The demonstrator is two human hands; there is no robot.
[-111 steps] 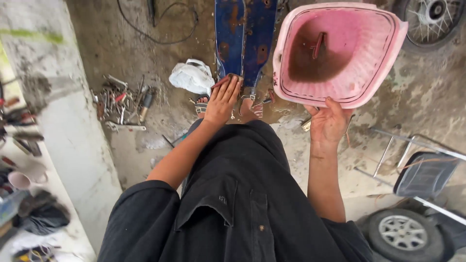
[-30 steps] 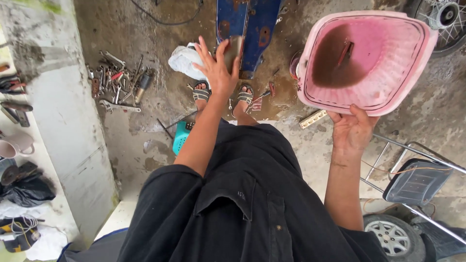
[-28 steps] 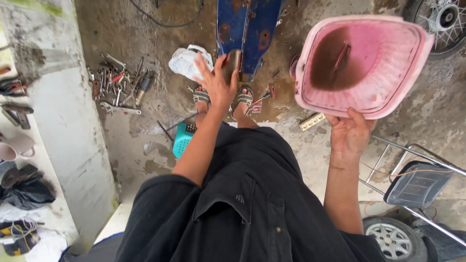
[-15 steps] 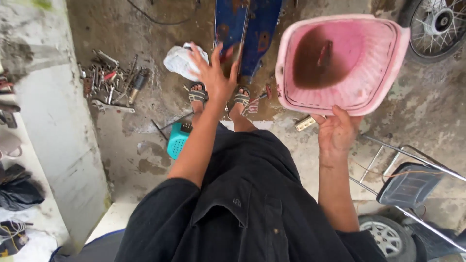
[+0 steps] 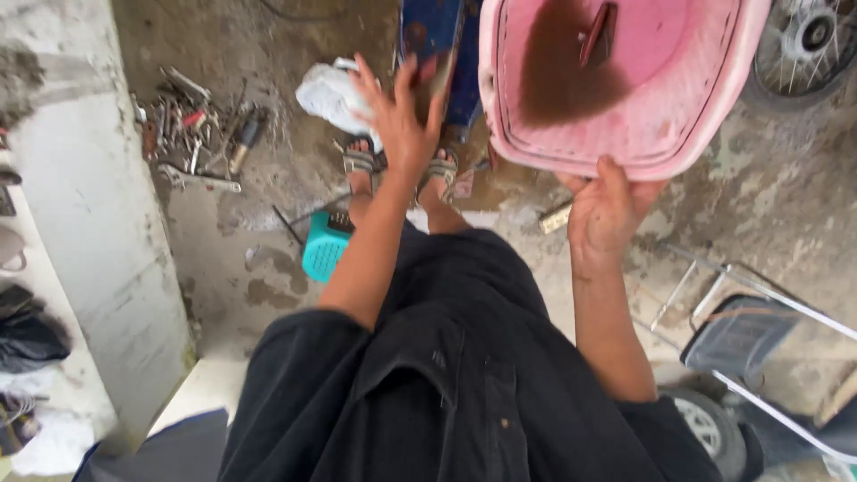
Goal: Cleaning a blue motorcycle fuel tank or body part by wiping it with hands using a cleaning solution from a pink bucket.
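My right hand [image 5: 605, 210] grips the near rim of a pink plastic tub [image 5: 625, 85] held up at the upper right. The tub holds brown murky liquid and a small dark piece lies inside it. My left hand [image 5: 402, 116] is stretched forward with fingers spread, holding nothing, over my sandalled feet [image 5: 359, 161]. It hovers in front of a blue metal part [image 5: 433, 36] standing on the concrete floor. My black clothing fills the lower middle.
A pile of hand tools [image 5: 192, 134] lies on the floor at left, beside a grey concrete pillar [image 5: 98, 223]. A white rag [image 5: 330, 89], a teal plastic stool [image 5: 326, 245], a metal frame [image 5: 759, 312] and wheels [image 5: 803, 36] surround me.
The tub has come closer and higher in view, now partly cut off at the top. My left hand stays spread out in front, shifted slightly as the view moved.
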